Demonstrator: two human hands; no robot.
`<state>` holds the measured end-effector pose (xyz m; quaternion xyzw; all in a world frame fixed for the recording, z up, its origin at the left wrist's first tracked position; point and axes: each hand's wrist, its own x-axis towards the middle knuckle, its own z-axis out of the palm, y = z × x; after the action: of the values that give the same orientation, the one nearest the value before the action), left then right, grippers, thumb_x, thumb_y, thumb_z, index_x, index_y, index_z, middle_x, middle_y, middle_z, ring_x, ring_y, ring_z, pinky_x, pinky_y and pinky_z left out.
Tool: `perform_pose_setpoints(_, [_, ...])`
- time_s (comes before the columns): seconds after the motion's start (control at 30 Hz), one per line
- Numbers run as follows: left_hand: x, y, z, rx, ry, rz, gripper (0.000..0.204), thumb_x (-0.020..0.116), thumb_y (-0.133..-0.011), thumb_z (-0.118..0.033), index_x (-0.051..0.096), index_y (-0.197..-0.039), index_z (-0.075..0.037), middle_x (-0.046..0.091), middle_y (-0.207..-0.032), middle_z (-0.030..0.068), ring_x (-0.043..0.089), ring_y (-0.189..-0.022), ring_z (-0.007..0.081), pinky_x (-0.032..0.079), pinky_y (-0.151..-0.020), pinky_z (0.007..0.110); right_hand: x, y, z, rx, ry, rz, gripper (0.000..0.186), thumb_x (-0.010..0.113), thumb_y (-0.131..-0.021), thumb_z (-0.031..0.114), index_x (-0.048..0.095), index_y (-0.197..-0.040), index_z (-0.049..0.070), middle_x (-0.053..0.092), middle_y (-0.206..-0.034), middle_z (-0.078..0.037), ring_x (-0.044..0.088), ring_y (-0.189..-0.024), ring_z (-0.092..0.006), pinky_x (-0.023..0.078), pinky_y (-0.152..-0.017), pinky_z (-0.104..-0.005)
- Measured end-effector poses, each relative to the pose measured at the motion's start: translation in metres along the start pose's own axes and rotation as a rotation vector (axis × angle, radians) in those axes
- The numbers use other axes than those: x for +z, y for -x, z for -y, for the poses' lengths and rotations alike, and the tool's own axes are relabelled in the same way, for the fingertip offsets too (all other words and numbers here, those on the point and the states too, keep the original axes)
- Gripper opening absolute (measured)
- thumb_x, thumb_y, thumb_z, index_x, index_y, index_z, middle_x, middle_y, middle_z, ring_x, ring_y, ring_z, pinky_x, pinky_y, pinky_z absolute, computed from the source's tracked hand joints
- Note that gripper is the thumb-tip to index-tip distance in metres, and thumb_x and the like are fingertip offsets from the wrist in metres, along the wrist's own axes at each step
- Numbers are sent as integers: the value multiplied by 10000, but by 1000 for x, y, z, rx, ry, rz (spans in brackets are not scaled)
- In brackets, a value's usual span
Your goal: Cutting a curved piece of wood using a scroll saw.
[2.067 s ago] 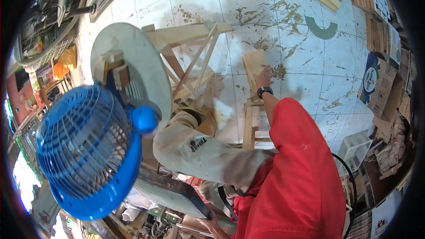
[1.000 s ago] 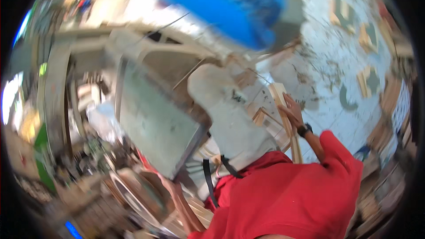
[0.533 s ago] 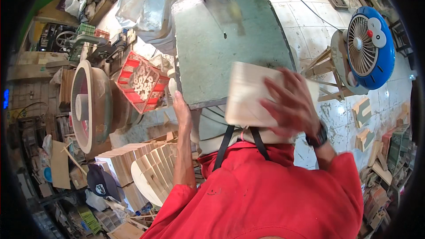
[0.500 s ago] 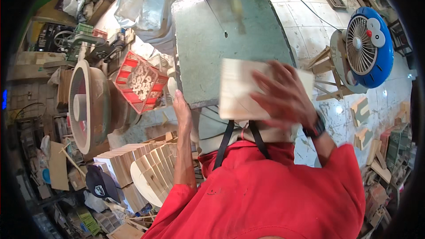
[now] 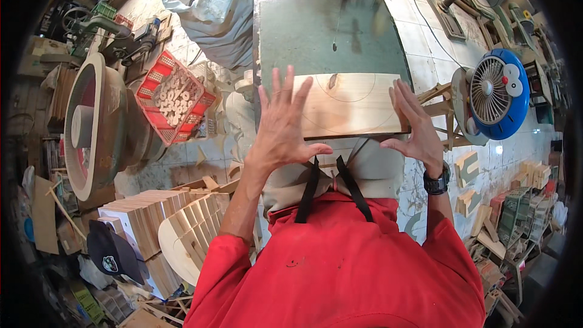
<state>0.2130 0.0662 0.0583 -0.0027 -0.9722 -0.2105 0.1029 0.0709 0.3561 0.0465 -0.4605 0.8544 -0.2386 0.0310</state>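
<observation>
Both hands lie flat with fingers spread, left hand [image 5: 280,123] and right hand [image 5: 415,126], pressing a pale wooden board [image 5: 352,104] onto the green tabletop [image 5: 331,33] at frame centre.

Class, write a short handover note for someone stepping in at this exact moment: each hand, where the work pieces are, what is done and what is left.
Left hand: flat, fingers spread, pressing the left end of the board.
Right hand: open, against the board's right end.
Board: lies flat on the green machine table, its near edge toward the person; a circle is pencilled on it.
Done: circle marked, board set on the table.
Left: the board looks uncut along the line.
Nearby: red basket of small wooden pieces at left, blue fan at right.
</observation>
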Motion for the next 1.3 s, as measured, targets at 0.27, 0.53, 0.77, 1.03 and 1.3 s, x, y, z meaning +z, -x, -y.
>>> perform_pose_setpoints(0.27, [12, -20, 22, 0, 61, 80, 1150, 961, -457, -409, 440, -1429, -85, 411, -1442, 214, 355, -1380, 457, 385, -1146, 495, 32, -5, 2, 119, -203, -222, 1066, 879, -680, 457, 398, -1503, -21, 358, -1582, -238, 310, -1490, -393, 343, -1183, -465])
perform_pose_setpoints(0.53, [10, -27, 47, 221, 201, 175, 1015, 938, -508, -352, 534, -1399, -84, 337, -1573, 235, 209, -1500, 469, 326, -1201, 516, -1, -11, 4, -68, -54, -203, 932, 730, -785, 638, 488, -1465, 48, 432, -1533, -235, 420, -1375, -467, 382, -1100, -542])
perform_pose_setpoints(0.77, [66, -41, 15, 328, 470, -89, 744, 966, -555, -220, 680, -1221, -55, 485, -1479, 212, 466, -1383, 415, 472, -1109, 462, 9, -15, -8, -78, 242, 84, 990, 610, -794, 768, 417, -1537, 143, 302, -1616, -215, 328, -1424, -509, 263, -1146, -634])
perform_pose_setpoints(1.03, [81, -53, 2, 35, 534, -262, 623, 943, -640, -213, 702, -1187, -38, 595, -1362, 182, 647, -1181, 328, 571, -959, 397, 0, -49, -31, -84, 306, 151, 1042, 625, -694, 842, 385, -1563, 319, 221, -1669, -145, 196, -1483, -516, 148, -1137, -733])
perform_pose_setpoints(1.3, [85, -73, 19, 180, 445, -294, 494, 838, -803, -167, 660, -1227, 12, 557, -1412, 228, 648, -1173, 376, 584, -928, 404, -7, -87, -65, -293, 299, 101, 958, 771, -667, 581, 449, -1532, 328, 298, -1656, -94, 412, -1335, -407, 315, -1086, -554])
